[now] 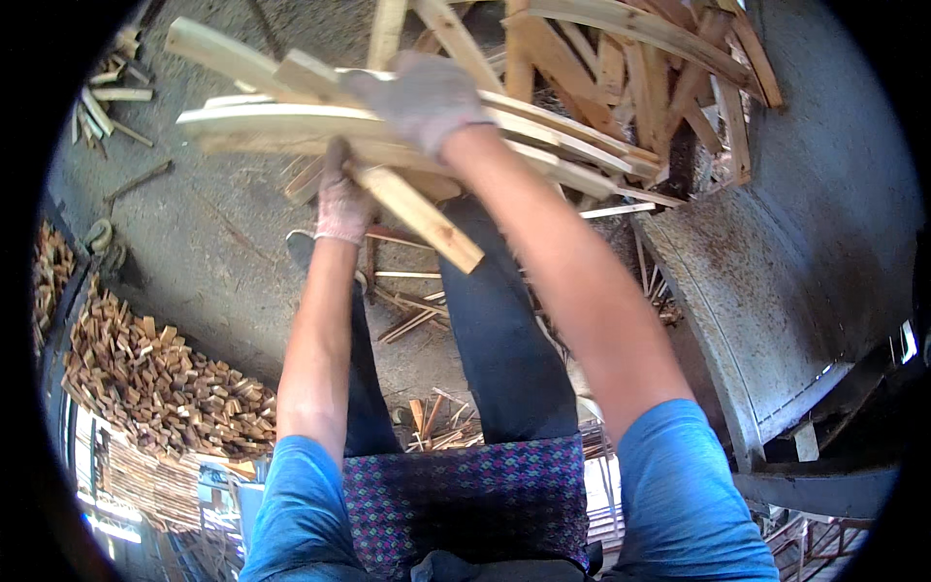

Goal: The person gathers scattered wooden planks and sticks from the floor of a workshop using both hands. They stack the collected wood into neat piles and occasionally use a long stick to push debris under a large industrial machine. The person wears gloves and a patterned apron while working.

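Across the front of my legs lies a loose bundle of pale wooden boards [281,120], some with curved edges. My gloved left hand [345,202] is closed at the bundle's near side, against the end of a short wooden slat [422,218] that slants down to the right. My gloved right hand [432,102] is over the top of the bundle, its fingers pointing left toward a stubby wooden piece [312,76]. Motion smears this hand, so its grip on the boards is unclear. The undersides of the boards and part of the left fingers are hidden.
A tangled heap of boards [669,73] rises at the far right. Beside it stands a large worn metal sheet structure [776,301]. Many short cut blocks [165,378] are piled at the left. Thin offcuts [417,315] litter the floor around my feet.
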Action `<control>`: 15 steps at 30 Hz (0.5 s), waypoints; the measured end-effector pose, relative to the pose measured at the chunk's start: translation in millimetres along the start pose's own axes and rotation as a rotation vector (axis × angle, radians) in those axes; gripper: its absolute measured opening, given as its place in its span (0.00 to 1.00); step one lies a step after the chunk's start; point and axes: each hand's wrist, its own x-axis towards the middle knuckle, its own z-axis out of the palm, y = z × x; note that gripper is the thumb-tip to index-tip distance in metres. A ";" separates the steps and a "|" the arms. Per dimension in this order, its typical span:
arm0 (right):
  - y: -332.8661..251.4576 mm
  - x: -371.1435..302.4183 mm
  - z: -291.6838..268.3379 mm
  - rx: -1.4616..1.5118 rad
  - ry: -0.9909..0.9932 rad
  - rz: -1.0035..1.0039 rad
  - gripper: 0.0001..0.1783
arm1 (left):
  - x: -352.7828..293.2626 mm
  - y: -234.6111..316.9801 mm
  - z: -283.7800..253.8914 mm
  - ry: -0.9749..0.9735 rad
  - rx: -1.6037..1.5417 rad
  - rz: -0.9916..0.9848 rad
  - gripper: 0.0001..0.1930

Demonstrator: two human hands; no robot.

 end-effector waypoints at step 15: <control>87.8 -21.7 6.4 -0.617 -0.221 0.131 0.46 | 19.6 -47.3 -6.2 0.104 -0.007 0.014 0.37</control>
